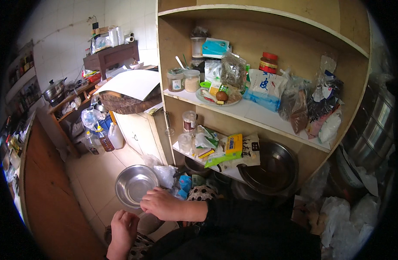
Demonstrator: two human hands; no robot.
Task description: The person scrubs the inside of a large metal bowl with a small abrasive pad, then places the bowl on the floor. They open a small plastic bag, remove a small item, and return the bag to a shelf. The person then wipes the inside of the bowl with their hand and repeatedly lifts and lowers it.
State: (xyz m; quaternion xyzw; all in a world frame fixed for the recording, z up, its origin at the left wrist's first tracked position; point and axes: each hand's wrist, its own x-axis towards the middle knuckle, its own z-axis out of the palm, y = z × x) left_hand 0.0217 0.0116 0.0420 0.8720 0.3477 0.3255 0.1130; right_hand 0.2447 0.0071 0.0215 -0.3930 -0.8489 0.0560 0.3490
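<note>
My left hand [122,227] is raised at the lower left with curled fingers; whether it holds anything small does not show. My right hand [160,203] is close by, up and to the right, its fingers bent downward over the near rim of a stainless steel basin [137,182]. Whether the hand touches that rim cannot be told, and its fingertips are partly hidden. The basin stands low, above the tiled floor, with a shiny bare inside. Below and between my hands a greyish rounded thing [150,223] shows in part. Polka-dot fabric [202,192] lies beside my right forearm.
An open shelf unit [251,118] on the right holds jars, a plate [204,97], food bags and a large metal bowl [273,167]. Plastic bags [165,175] lie at its foot. A brown panel [52,195] borders the left. Oil bottles [104,138] stand by a white cabinet [134,135].
</note>
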